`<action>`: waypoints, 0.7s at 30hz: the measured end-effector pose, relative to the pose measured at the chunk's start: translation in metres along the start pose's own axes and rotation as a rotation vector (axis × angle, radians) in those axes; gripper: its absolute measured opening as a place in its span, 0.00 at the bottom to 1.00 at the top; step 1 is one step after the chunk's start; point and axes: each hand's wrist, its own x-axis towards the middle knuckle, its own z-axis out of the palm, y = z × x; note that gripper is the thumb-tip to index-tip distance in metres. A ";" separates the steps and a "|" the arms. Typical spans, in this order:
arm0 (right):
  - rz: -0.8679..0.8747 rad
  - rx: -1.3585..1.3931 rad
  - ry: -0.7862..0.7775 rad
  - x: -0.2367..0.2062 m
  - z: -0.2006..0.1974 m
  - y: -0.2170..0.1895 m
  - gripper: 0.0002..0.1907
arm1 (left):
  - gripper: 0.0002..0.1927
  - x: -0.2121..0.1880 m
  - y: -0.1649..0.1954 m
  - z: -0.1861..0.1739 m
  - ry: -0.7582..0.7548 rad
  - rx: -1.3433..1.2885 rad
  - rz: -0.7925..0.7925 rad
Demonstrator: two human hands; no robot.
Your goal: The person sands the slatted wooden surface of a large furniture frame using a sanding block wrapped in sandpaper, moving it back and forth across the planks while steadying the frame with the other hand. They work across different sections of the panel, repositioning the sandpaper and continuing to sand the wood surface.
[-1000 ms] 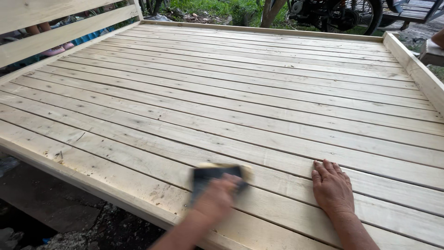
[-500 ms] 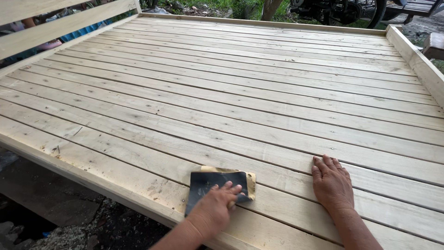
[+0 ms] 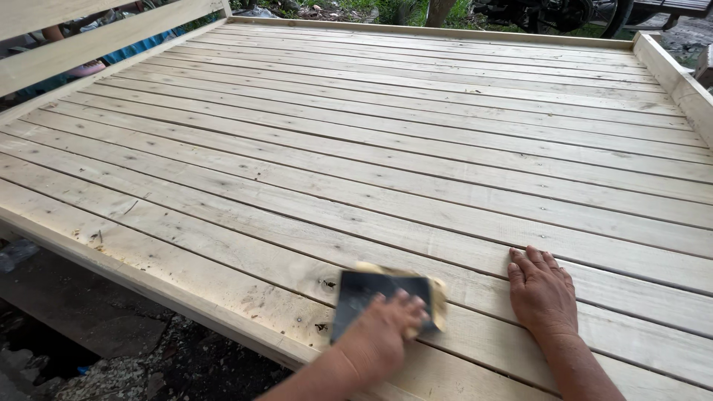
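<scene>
**Sanding block on a plank platform**

Outdoors: big platform (image 3: pixel 416 148) of pale wooden planks w/ raised rails at the left & right edges, dark dirt ground (image 3: pixel 96 334) below the near edge, greenery & probably a parked bike at the top, too cropped to be sure. Right hand (image 3: pixel 542 293) lies flat on a plank near the front, palm down, fingers loose & spread, gripping nothing. Left hand (image 3: pixel 382 338), blurred, presses on a sanding block (image 3: pixel 371 293), fingers curled over its near end. Block: dark sheet on a tan pad, lying on the planks just left of the right hand, close to the front edge.
</scene>
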 end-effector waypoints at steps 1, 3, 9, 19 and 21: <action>-0.009 0.013 0.006 0.000 0.000 0.001 0.27 | 0.22 -0.001 0.005 0.004 -0.099 -0.092 0.015; -0.019 0.029 0.010 0.000 0.000 0.001 0.27 | 0.27 -0.010 -0.020 -0.002 0.121 -0.066 -0.097; 0.039 0.003 -0.041 -0.001 -0.002 -0.006 0.27 | 0.23 -0.024 -0.178 -0.069 0.462 0.132 -0.618; 0.021 0.030 -0.024 0.000 -0.002 -0.006 0.27 | 0.24 0.060 0.000 0.038 0.093 -0.128 0.409; 0.009 0.063 -0.005 0.000 -0.001 -0.003 0.27 | 0.25 0.055 -0.030 0.019 0.167 -0.206 0.319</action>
